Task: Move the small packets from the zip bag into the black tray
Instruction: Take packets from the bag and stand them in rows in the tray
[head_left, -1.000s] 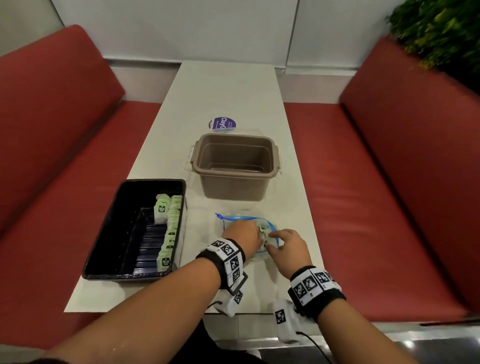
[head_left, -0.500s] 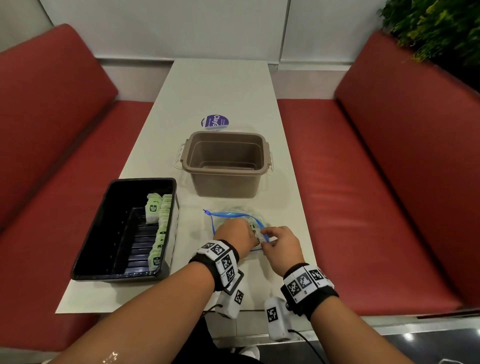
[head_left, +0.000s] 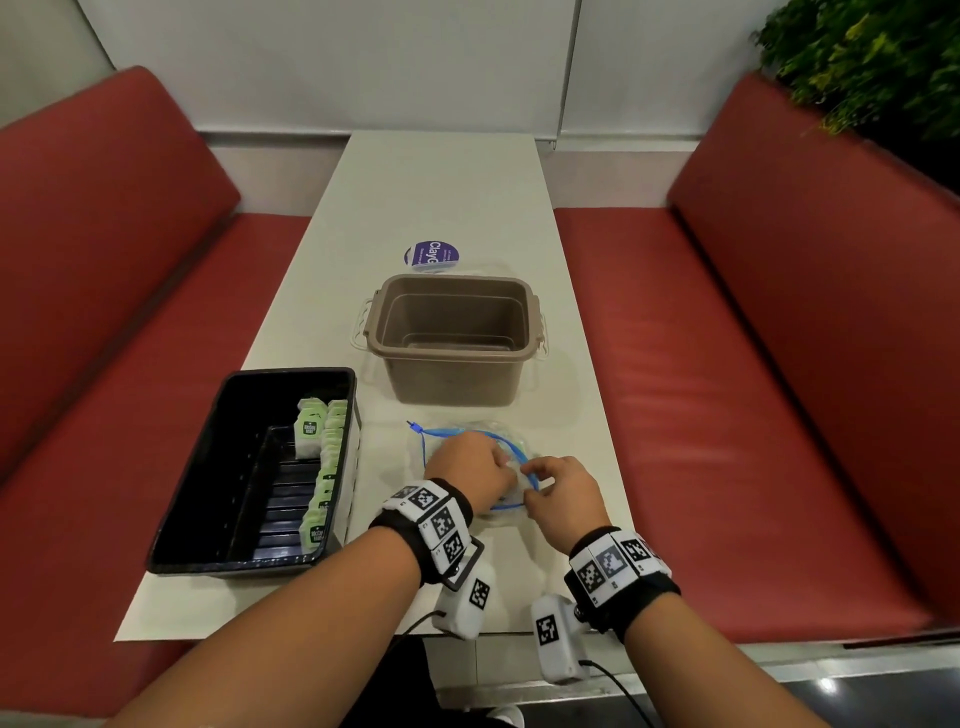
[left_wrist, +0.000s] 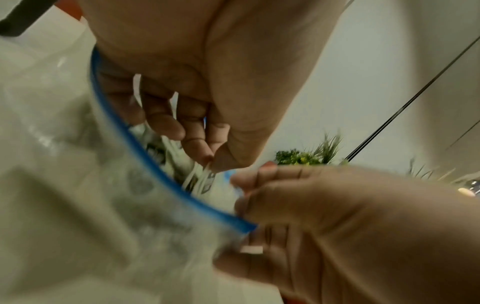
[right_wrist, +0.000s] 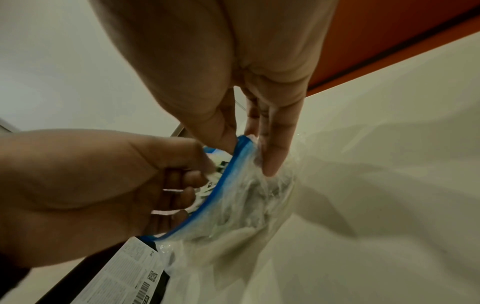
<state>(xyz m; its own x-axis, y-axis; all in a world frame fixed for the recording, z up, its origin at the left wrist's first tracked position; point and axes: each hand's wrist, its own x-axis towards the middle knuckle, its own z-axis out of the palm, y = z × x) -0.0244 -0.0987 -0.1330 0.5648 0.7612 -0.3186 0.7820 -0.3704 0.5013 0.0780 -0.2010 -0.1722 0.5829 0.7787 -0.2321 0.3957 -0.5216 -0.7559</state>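
Soft, even indoor light falls from above; the head view is moderately bright and fairly sharp in the middle, with a dull sheen on the red seats and a small bright glint on the floor at the lower right. The wide lens bends the table edges and walls outward toward the corners. Faint, short shadows sit under the brown bin. Both wrist views are dimmer, with a greenish-grey cast; the zip bag is smeared and out of focus in the left one, the hands soft-edged, noise throughout
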